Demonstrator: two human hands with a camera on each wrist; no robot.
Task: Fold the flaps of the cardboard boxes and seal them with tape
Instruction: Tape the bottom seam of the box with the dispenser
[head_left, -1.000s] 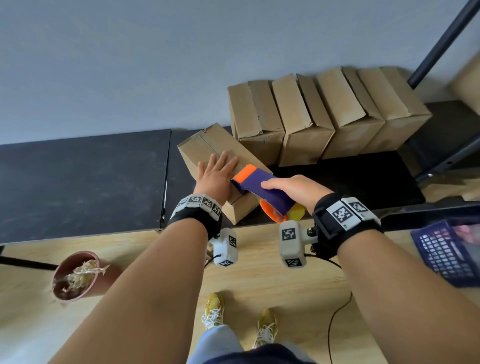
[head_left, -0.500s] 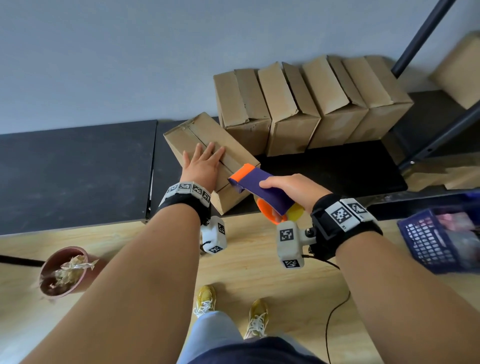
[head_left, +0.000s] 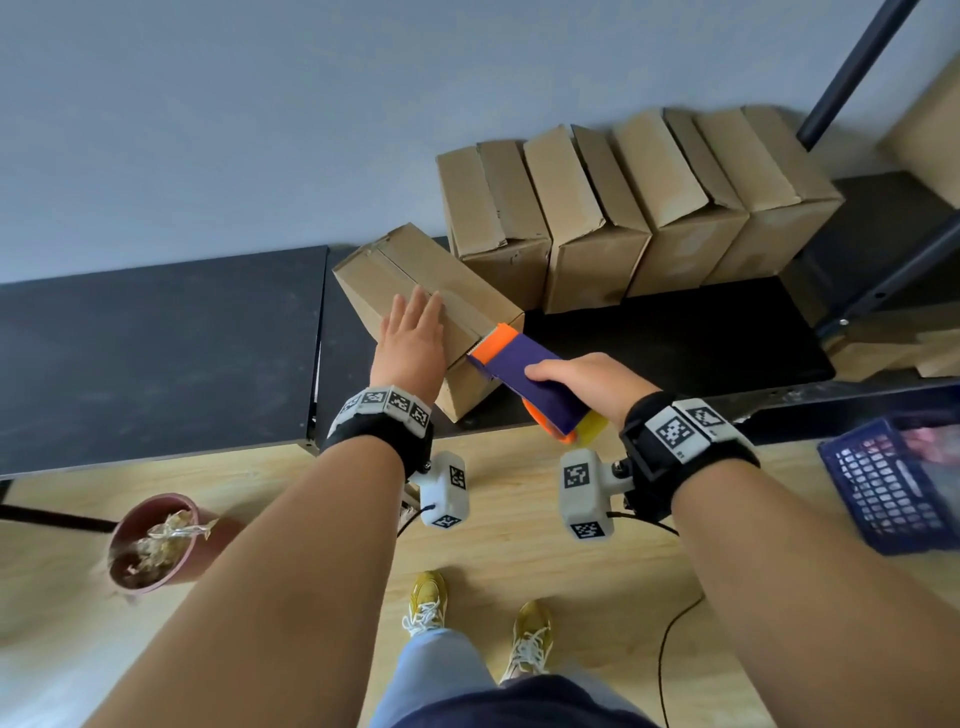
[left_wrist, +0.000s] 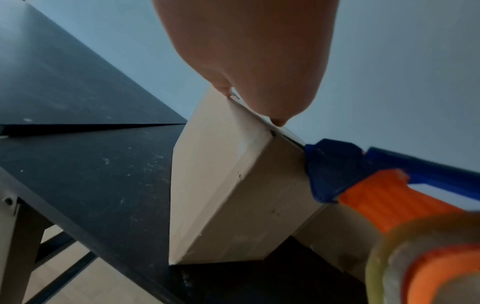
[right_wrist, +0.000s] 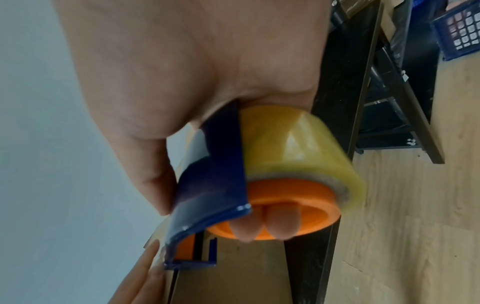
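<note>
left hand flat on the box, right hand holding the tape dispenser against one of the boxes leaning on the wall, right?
Not quite. The dispenser, held by the right hand, touches the same box the left hand presses flat, not the wall boxes. The head view shows it.

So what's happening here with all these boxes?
A person is taping a cardboard box shut on a black table. The left hand lies flat on top of the box, holding its flaps down. The right hand grips a blue and orange tape dispenser, whose front end is at the box's near edge, by the seam. Four more boxes stand in a row against the wall behind.
</note>
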